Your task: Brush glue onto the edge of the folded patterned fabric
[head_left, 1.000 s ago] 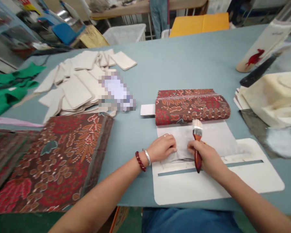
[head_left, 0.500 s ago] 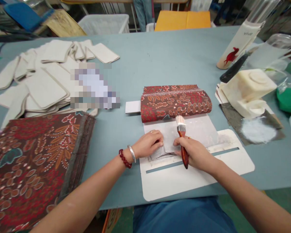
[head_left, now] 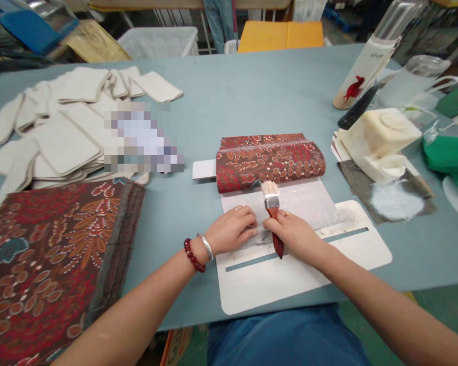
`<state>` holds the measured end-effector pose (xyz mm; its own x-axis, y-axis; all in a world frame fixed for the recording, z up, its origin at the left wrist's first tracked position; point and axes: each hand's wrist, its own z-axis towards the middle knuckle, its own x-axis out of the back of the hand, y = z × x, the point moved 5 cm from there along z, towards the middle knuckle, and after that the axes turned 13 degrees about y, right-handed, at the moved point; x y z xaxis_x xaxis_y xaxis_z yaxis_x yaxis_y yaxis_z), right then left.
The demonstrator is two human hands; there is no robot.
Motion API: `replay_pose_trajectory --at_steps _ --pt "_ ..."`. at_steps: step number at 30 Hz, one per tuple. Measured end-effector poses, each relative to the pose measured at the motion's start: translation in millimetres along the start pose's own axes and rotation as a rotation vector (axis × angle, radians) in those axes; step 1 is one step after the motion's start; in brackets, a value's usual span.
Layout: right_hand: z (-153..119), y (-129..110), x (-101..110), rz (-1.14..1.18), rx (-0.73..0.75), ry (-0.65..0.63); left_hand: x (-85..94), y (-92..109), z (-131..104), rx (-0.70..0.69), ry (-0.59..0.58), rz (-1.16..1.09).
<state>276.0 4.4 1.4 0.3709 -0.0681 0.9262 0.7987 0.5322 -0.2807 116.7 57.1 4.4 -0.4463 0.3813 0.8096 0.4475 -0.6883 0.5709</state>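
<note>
My right hand (head_left: 299,236) is closed around the wooden handle of a flat paintbrush (head_left: 272,203), its bristles pointing away from me. Under the bristles lies a pale thin sheet (head_left: 309,201), whose far part meets a folded-back flap of brown and red patterned fabric (head_left: 270,160). My left hand (head_left: 231,229), with bracelets at the wrist, has its fingers curled at the sheet's near edge; the fingertips are partly hidden. Beneath both hands is a white board (head_left: 290,284) with a long slot. A white strip (head_left: 204,169) sticks out left of the fabric.
Left, a stack of patterned fabric (head_left: 53,254) and a heap of cream pads (head_left: 68,137). Right, a cut-open plastic jug (head_left: 381,137) beside white paste (head_left: 397,201) on a dark cloth, a white bottle (head_left: 361,76) and a clear pitcher (head_left: 408,86). Beyond the table, a person's legs (head_left: 219,23).
The brush and my right hand have moved a little left, closer to my left hand. The sheet's near edge, raised before, now lies lower. The whole view has shifted slightly.
</note>
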Motion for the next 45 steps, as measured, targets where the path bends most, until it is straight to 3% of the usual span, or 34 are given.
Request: replay_pose_trajectory --at_steps 5,9,22,30,38,45 --pt "-4 19 12 0.224 -0.201 0.102 -10.5 18 14 -0.096 -0.075 0.272" --pt "-13 29 18 0.301 -0.289 0.161 -14.8 19 28 -0.115 -0.088 0.274" --pt "-20 29 14 0.241 -0.169 0.050 -6.9 -6 38 -0.026 -0.038 0.019" --pt "-14 23 14 0.243 -0.176 0.119 -8.1 -4 35 -0.015 -0.020 -0.027" --pt "-6 19 -1 0.132 -0.172 -0.009 -8.3 1 27 -0.025 -0.022 -0.016" --pt "-12 22 2 0.185 -0.188 0.095 -7.7 30 15 -0.249 -0.124 0.347"
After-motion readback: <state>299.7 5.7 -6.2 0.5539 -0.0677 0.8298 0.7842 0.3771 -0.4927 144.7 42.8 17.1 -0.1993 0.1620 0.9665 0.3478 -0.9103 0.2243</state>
